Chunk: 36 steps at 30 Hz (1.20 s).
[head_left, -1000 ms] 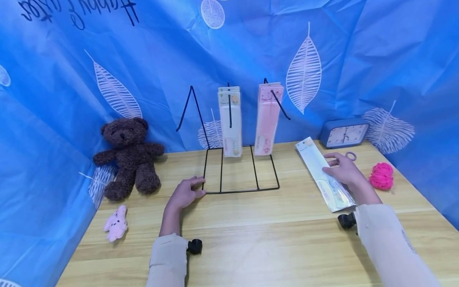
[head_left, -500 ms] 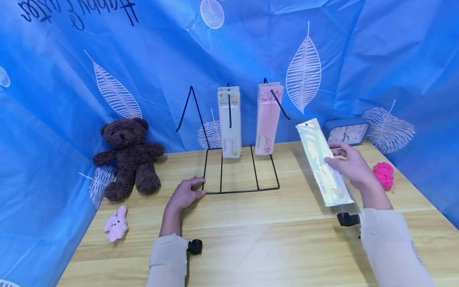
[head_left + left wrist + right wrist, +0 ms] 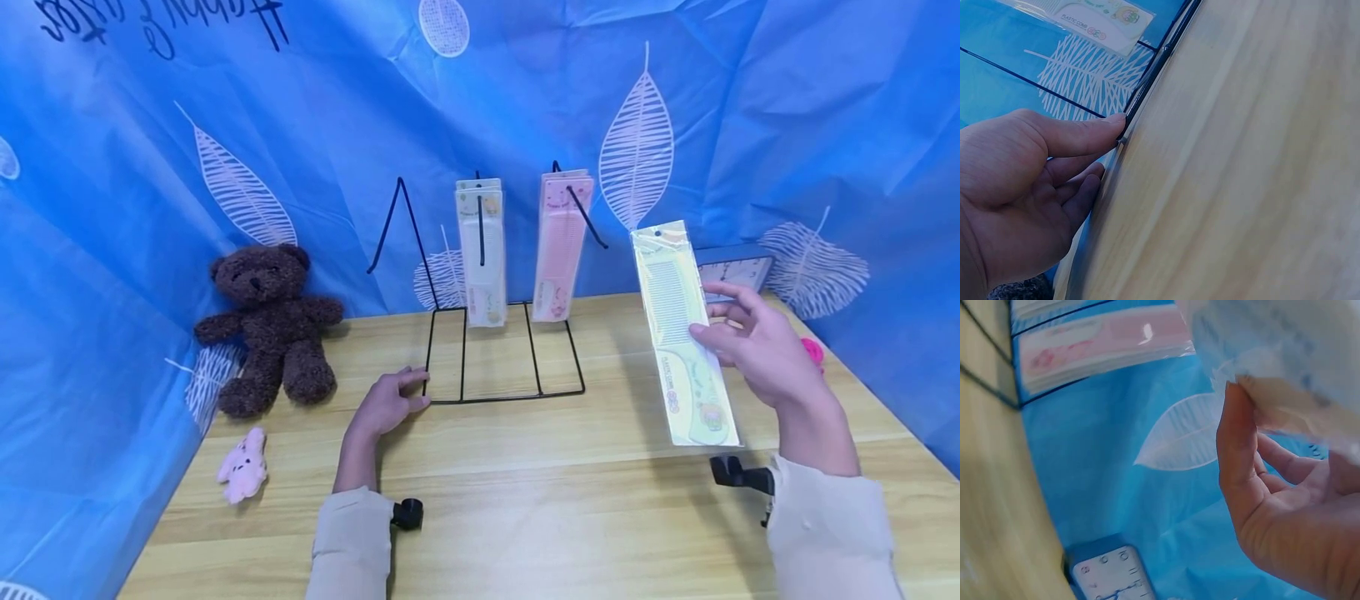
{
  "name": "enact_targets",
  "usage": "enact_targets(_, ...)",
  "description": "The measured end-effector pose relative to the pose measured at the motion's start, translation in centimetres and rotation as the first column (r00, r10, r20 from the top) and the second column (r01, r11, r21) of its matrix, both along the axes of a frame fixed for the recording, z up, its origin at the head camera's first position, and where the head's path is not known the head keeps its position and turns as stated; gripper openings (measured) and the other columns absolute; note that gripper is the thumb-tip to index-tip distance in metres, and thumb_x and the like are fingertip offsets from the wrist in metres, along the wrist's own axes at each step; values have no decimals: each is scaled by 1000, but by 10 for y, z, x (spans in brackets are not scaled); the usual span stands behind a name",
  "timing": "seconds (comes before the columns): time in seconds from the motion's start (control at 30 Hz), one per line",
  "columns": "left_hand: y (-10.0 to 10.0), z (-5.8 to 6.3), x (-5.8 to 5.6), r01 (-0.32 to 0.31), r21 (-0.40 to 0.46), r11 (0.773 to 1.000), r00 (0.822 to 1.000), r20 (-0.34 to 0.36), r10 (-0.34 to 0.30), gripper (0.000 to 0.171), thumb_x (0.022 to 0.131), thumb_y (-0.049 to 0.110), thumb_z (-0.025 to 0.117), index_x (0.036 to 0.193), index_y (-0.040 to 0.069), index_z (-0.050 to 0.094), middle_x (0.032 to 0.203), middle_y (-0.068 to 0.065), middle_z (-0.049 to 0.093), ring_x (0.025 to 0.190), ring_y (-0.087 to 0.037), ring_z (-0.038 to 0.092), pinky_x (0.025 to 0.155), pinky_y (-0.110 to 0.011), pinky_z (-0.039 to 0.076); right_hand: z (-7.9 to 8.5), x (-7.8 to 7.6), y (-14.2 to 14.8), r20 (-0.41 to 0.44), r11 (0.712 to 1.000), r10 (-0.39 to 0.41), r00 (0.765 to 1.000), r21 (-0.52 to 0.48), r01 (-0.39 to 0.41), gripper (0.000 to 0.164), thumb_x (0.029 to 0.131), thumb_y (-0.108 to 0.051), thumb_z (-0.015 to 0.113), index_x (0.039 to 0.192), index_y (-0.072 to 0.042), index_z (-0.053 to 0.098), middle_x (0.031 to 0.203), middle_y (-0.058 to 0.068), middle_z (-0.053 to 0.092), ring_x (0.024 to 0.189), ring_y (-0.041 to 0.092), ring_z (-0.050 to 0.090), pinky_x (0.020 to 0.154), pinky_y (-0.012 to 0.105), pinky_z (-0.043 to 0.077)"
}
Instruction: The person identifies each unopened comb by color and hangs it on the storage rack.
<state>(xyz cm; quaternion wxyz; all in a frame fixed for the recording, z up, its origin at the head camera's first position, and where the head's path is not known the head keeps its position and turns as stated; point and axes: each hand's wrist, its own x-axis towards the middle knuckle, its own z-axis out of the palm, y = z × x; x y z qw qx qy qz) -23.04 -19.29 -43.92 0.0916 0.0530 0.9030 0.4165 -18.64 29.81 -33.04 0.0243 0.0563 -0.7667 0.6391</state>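
My right hand [image 3: 776, 350] pinches a comb in a clear packet [image 3: 672, 308] by its right edge, thumb in front, and holds it upright above the table. A punched hole shows at the packet's top. At the near left corner of a black wire display rack [image 3: 462, 358], my left hand [image 3: 382, 406] pinches the base wire between thumb and fingers, as the left wrist view shows with the thumb [image 3: 1094, 132] on top. Pale green packaged combs [image 3: 482, 258] hang on the rack's middle hook, pink packaged combs [image 3: 558, 250] on its right hook. The left hook [image 3: 414, 217] is bare.
A brown teddy bear [image 3: 272, 333] sits at the back left, with a small pink plush toy [image 3: 244, 467] nearer. At the back right, a blue clock [image 3: 738, 271] and pink yarn [image 3: 813, 352] are partly covered. A blue printed cloth [image 3: 525, 83] hangs behind the table.
My right hand has lifted the packaged comb off the table and tilted it upright, its printed front now facing me. The left hand has stayed at the rack's corner.
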Motion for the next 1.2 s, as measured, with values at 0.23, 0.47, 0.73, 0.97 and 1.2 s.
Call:
enact_targets(0.23,-1,0,-2,-13,-1,1000,1000,18,13,49,97,11,69,144,5,58,159,-14,39,151,-36,22,121,-55,18,7,13,-11,-124,960,141,982,-226,-167,62,96,12,60,148,-11,39,113,13,54,85,17,71,61,31,61)
enact_targets(0.47,0,1,-2,-8,4,1000,1000,26,8,49,97,12,70,144,5,58,160,-15,37,151,-36,23,121,-56,19,17,21,-23,-253,929,159,954,-288,-231,64,92,22,54,149,-4,41,111,15,56,83,19,68,59,30,61)
enact_targets(0.73,-1,0,-2,-1,3,1000,1000,22,1,49,97,12,70,144,5,57,160,-15,37,151,-37,22,120,-57,19,23,23,-43,-346,904,146,927,-335,-268,63,91,25,51,148,-1,40,108,17,53,85,19,68,63,26,61)
enact_targets(0.97,0,1,-2,-6,0,1000,1000,22,6,48,97,11,69,144,5,58,160,-15,37,151,-37,22,121,-57,18,24,23,-61,-367,939,57,928,-297,-175,62,92,20,56,147,-5,41,111,17,52,89,18,67,68,23,60)
enact_targets(1.2,0,1,-2,-4,14,1000,1000,23,4,48,97,11,69,144,4,57,160,-14,38,151,-36,22,121,-56,18,23,22,-71,-397,960,-2,918,-257,-110,63,93,17,58,148,-8,41,112,15,53,93,18,66,72,22,60)
